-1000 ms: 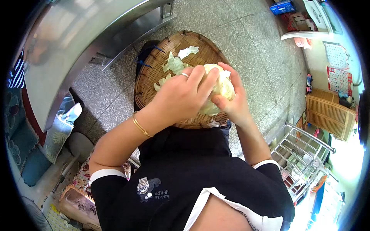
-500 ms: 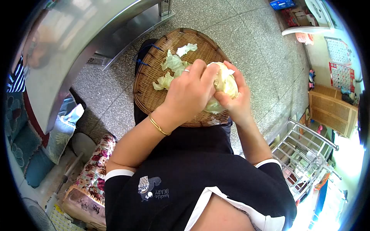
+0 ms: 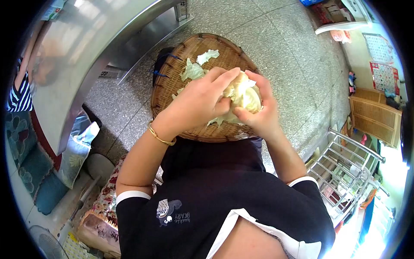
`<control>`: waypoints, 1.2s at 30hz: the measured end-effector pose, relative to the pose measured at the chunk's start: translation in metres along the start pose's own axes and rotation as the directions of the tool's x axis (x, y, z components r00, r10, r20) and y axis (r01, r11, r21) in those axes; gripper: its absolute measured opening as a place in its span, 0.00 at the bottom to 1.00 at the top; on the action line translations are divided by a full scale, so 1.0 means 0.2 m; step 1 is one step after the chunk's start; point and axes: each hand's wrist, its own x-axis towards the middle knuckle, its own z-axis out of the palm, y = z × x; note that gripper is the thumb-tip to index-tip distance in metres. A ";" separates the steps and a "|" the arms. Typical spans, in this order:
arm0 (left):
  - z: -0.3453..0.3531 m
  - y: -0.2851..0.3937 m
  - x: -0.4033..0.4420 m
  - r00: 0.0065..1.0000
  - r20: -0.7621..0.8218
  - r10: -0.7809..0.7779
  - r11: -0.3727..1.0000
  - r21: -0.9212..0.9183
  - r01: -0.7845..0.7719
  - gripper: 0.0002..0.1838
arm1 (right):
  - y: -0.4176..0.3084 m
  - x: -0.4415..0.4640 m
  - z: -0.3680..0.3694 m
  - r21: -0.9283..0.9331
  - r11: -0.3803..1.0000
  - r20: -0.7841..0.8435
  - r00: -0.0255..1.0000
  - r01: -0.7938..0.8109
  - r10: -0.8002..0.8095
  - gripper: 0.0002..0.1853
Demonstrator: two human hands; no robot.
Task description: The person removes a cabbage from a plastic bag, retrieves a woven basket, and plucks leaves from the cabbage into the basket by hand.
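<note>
A pale yellow-green cabbage (image 3: 250, 98) is held over a round woven bamboo tray (image 3: 166, 97) on my lap. My right hand (image 3: 265, 110) wraps round its right side, fingers at the far edge and thumb at the near edge. On the other side, my left hand (image 3: 205, 99), with a gold bangle at the wrist, has its fingers curled onto the cabbage's leaves, pressing against its upper left part. Torn cabbage leaves (image 3: 192, 70) lie on the tray beyond my left hand, partly hidden by it. A smaller leaf piece (image 3: 207, 56) lies farther back.
A shiny metal-edged table (image 3: 92, 64) stands at the left, with another person's striped clothing (image 3: 19, 96) beyond it. A metal rack (image 3: 345, 168) is at the right, a wooden cabinet (image 3: 375, 114) behind it. Speckled floor tiles (image 3: 293, 56) surround the tray.
My left hand has shifted slightly left and down, its fingers now lower on the cabbage. The cabbage has turned a little in my right hand, and the view has moved slightly.
</note>
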 end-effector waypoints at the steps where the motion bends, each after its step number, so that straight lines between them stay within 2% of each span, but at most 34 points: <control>1: -0.01 0.01 0.00 0.996 0.061 -0.060 0.997 0.050 0.057 0.30 | 0.02 0.01 -0.02 -0.199 0.972 0.025 0.992 0.127 -0.125 0.42; 2: -0.01 0.01 0.00 0.996 0.061 -0.063 0.997 0.054 0.059 0.30 | 0.03 0.01 -0.03 -0.386 0.888 0.074 0.968 0.250 -0.240 0.43; 6: 0.04 0.01 0.00 1.000 -0.001 0.019 0.989 0.146 -0.019 0.32 | 0.02 0.01 -0.02 -0.346 0.906 0.024 0.968 0.244 -0.251 0.43; 8: 0.05 0.00 0.00 0.997 -0.052 0.057 0.985 0.167 -0.047 0.31 | 0.01 0.01 -0.02 -0.405 0.869 0.016 0.952 0.285 -0.305 0.43; 10: 0.06 -0.01 0.00 0.991 -0.122 0.061 0.996 0.077 -0.052 0.30 | 0.01 0.01 -0.02 -0.403 0.872 0.018 0.954 0.280 -0.298 0.43; 14: 0.06 -0.07 0.01 0.979 -0.171 0.113 0.991 0.092 -0.099 0.25 | 0.01 0.02 -0.01 -0.363 0.888 0.015 0.955 0.282 -0.297 0.42; 15: 0.04 -0.12 0.03 0.967 -0.243 0.073 0.997 0.015 -0.072 0.23 | -0.01 0.02 0.00 -0.362 0.888 0.018 0.954 0.284 -0.298 0.42; 17: 0.05 -0.14 0.01 0.944 -0.331 -0.004 0.992 -0.119 -0.037 0.20 | -0.06 0.01 0.02 -0.469 0.770 0.112 0.894 0.432 -0.433 0.43; 18: 0.05 -0.13 0.02 0.946 -0.324 0.001 0.992 -0.118 -0.041 0.20 | -0.06 0.01 0.02 -0.470 0.771 0.104 0.894 0.430 -0.435 0.43; 19: 0.04 -0.12 0.02 0.940 -0.342 -0.017 0.985 -0.168 -0.043 0.20 | -0.05 0.02 0.02 -0.217 0.934 0.032 0.958 0.284 -0.284 0.43; 20: 0.04 -0.11 0.01 0.930 -0.365 -0.040 0.975 -0.217 -0.043 0.20 | -0.04 0.02 0.03 0.061 0.992 0.014 0.994 0.109 -0.111 0.44; 21: 0.03 -0.10 0.00 0.928 -0.370 -0.043 0.976 -0.214 -0.040 0.20 | -0.04 0.03 0.02 0.103 0.990 0.018 0.995 0.096 -0.099 0.44; 22: 0.02 -0.10 -0.01 0.895 -0.404 -0.189 0.938 -0.344 0.043 0.19 | -0.03 0.04 0.01 0.107 0.990 0.024 0.995 0.096 -0.099 0.44; 23: 0.01 -0.10 -0.02 0.847 -0.415 -0.332 0.875 -0.471 0.112 0.18 | -0.01 0.06 0.00 0.182 0.976 -0.056 0.992 0.120 -0.111 0.45; 24: 0.00 -0.11 -0.03 0.848 -0.414 -0.332 0.877 -0.467 0.115 0.18 | 0.00 0.07 -0.01 0.254 0.956 -0.139 0.984 0.147 -0.115 0.46; 26: 0.03 -0.17 -0.07 0.768 -0.477 -0.427 0.762 -0.647 0.022 0.16 | -0.01 0.09 -0.05 0.273 0.951 -0.165 0.981 0.144 -0.101 0.48; 28: 0.00 -0.19 -0.14 0.809 -0.442 -0.387 0.768 -0.640 0.019 0.14 | -0.01 0.11 -0.10 0.326 0.927 -0.212 0.970 0.188 -0.122 0.49; 30: 0.00 -0.18 -0.19 0.780 -0.373 -0.502 0.519 -0.852 -0.073 0.15 | -0.03 0.12 -0.13 0.346 0.926 -0.239 0.969 0.151 -0.069 0.49; 31: -0.01 -0.16 -0.21 0.798 -0.336 -0.501 0.462 -0.883 -0.082 0.16 | -0.04 0.13 -0.15 0.349 0.926 -0.231 0.971 0.145 -0.064 0.50; 32: -0.02 -0.15 -0.21 0.798 -0.336 -0.501 0.464 -0.882 -0.080 0.16 | -0.04 0.14 -0.16 0.352 0.926 -0.222 0.973 0.138 -0.061 0.51; 33: -0.02 -0.13 -0.21 0.795 -0.299 -0.528 0.395 -0.915 -0.082 0.16 | -0.02 0.14 -0.18 0.355 0.925 -0.222 0.973 0.137 -0.059 0.51; 34: -0.03 -0.12 -0.21 0.792 -0.262 -0.552 0.325 -0.942 -0.086 0.16 | -0.01 0.14 -0.20 0.420 0.905 -0.101 0.995 0.066 -0.026 0.52; 36: -0.02 -0.12 -0.21 0.791 -0.260 -0.553 0.324 -0.942 -0.084 0.17 | 0.00 0.13 -0.20 0.554 0.827 0.165 0.986 -0.098 0.006 0.54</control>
